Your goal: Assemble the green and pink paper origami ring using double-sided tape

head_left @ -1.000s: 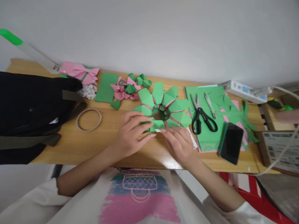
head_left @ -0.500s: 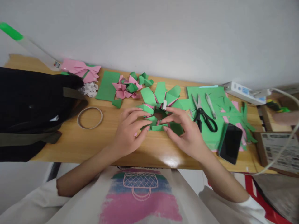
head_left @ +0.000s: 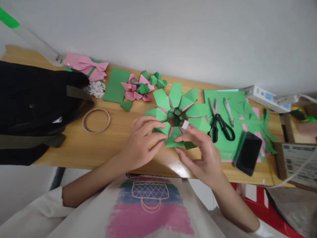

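Observation:
A ring-shaped paper flower (head_left: 175, 94), with green folded petals, pink edges and a round hole in the middle, lies on the table in front of me. My left hand (head_left: 146, 142) pinches its lower left petal between thumb and fingers. Over the lower right petals is my right hand (head_left: 203, 150), its fingers bent and its thumb apart from them. A small white piece (head_left: 185, 124) sits at the right index fingertip, beside the hole; whether it is stuck there or held, I cannot tell.
Left of the hands lies a tape roll (head_left: 96, 121), with a black bag (head_left: 37, 112) beyond. Pink and green folded pieces (head_left: 136, 89) lie behind. On the right are scissors (head_left: 219, 122), a cutter (head_left: 229, 111), a phone (head_left: 248, 153), paper strips and a power strip (head_left: 267, 97).
My right hand has moved slightly right and down, its thumb now clear of the lower petal's edge. The white piece has moved with its fingertip. The whole view has shifted slightly.

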